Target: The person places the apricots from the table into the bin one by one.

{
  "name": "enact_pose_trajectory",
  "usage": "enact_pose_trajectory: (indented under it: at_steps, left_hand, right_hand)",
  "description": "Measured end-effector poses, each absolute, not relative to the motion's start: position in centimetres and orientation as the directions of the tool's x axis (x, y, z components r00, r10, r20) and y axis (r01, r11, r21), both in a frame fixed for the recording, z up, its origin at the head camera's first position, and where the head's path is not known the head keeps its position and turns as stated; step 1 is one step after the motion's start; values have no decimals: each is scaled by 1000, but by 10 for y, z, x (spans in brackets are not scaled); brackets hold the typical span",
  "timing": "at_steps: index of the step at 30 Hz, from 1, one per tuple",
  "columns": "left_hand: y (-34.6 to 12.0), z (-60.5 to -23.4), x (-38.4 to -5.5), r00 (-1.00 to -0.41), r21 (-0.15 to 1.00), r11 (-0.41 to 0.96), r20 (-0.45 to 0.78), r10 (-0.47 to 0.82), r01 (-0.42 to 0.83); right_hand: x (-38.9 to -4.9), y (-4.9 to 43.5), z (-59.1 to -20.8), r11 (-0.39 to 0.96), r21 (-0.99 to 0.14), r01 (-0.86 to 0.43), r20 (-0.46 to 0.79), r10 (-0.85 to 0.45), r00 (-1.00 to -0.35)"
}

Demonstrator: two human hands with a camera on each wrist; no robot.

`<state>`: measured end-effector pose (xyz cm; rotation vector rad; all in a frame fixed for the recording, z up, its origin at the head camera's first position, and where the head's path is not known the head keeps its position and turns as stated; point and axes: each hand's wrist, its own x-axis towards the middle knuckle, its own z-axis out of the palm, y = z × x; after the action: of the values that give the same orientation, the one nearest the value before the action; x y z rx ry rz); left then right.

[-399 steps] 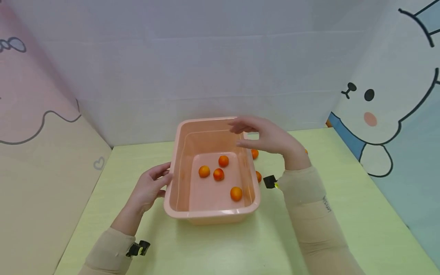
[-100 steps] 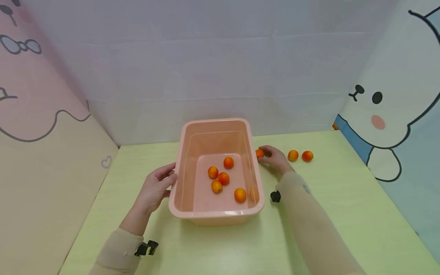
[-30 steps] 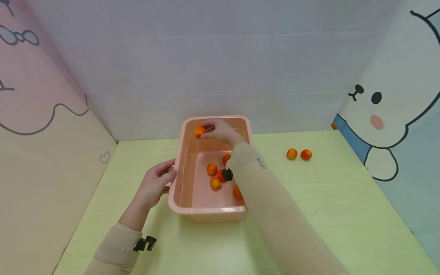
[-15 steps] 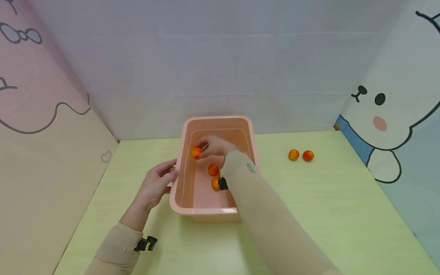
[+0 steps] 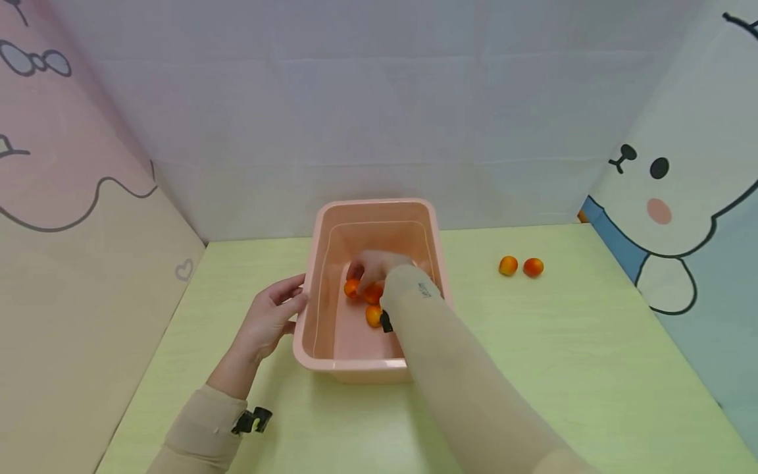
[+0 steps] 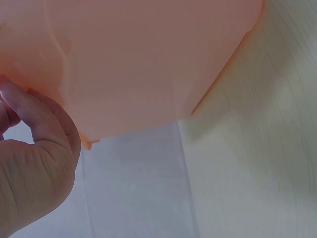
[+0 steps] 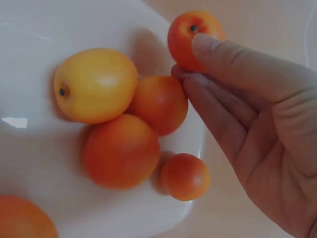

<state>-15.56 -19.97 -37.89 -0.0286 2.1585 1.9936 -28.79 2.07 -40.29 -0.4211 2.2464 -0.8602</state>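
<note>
A pink plastic basin [image 5: 367,363] stands on the table. My left hand [image 5: 263,319] holds its left rim; in the left wrist view the curled fingers [image 6: 52,121] lie against the basin's outer wall. Down inside the basin, my right hand [image 5: 376,265] pinches a small round orange-red fruit [image 7: 181,40] between thumb and fingertips, close over the floor. Several similar fruits lie in the basin beside it, including a yellower one [image 7: 96,85] and a redder one [image 7: 121,151]. My right hand and forearm hide part of the basin in the head view.
Two more fruits, an orange one [image 5: 508,265] and a redder one [image 5: 533,267], lie on the light green table [image 5: 592,355] to the right of the basin. A white sheet [image 5: 379,118] hangs behind the table, with cartoon-printed panels at both sides.
My right hand has picked up a fruit from right of the basin, carried it left over the rim and lowered it toward the other fruits. My left hand has kept its hold.
</note>
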Motion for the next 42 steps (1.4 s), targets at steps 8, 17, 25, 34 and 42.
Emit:
enact_pose_trajectory:
  at_steps: [8, 17, 25, 34, 42]
  left_hand:
    - [-198, -379, -157, -980, 988, 67, -150, 135, -142]
    - [-195, -382, -157, -977, 987, 56, -156, 146, -150]
    - [-194, -381, -158, -976, 985, 75, -166, 138, -157]
    - [-199, -381, -157, -978, 984, 86, -167, 126, -156]
    - [-201, -382, -156, -980, 989, 66, -140, 140, -132]
  right_hand:
    - [-283, 25, -408, 730, -679, 71, -557, -450, -698]
    - [-274, 27, -409, 744, -648, 165, -592, -356, -723]
    - [-275, 31, -410, 722, -666, 190, -605, -372, -704]
    - [-279, 23, -376, 677, -651, 343, -632, -234, -739]
    - [-292, 20, -325, 751, -629, -203, -445, -561, -698]
